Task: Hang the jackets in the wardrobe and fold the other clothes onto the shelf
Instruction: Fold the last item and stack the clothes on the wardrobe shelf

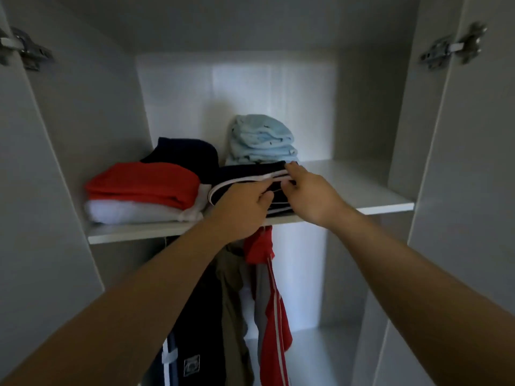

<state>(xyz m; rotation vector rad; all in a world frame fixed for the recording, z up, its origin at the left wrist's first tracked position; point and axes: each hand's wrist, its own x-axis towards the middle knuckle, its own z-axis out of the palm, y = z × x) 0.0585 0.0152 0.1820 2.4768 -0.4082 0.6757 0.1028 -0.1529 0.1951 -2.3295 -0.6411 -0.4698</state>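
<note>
A folded dark navy garment with white trim [237, 178] lies on the white wardrobe shelf [362, 188]. My left hand [242, 207] grips its near edge with curled fingers. My right hand [309, 190] holds its right end, fingers curled over the trim. Left of it sits a folded red and white pile [145, 190] with a dark navy piece [186, 151] behind. A folded light blue stack [262, 140] stands at the back. Below the shelf hang several jackets: a red and grey one [271, 307], an olive one [231, 302] and a dark navy one [192, 344].
The wardrobe's grey side walls and open doors with metal hinges [451, 48] frame the shelf. The right part of the shelf is bare. A lower white surface [315, 355] shows at the bottom right beside the hanging jackets.
</note>
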